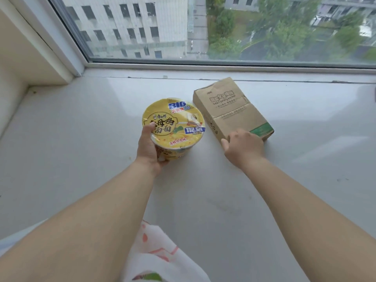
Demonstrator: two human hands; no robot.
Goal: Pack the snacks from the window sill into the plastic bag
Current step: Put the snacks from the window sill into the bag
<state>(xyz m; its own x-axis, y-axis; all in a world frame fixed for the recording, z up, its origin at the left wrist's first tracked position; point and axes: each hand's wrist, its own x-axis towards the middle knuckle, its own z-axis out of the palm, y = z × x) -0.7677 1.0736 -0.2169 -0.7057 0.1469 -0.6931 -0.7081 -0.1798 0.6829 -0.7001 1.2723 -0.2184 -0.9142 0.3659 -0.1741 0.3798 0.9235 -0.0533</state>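
Note:
A yellow instant noodle cup (173, 124) is tilted toward me above the white window sill (81, 139), and my left hand (149, 148) grips it from the left and below. To its right a brown cardboard box (230, 110) lies flat on the sill. My right hand (243, 146) rests on the box's near end, fingers curled over its edge. A white plastic bag with red and green print (160, 255) shows at the bottom between my forearms.
The window glass (223, 29) and its frame (203, 66) run along the far edge of the sill. A beige wall corner (24, 64) closes the left side.

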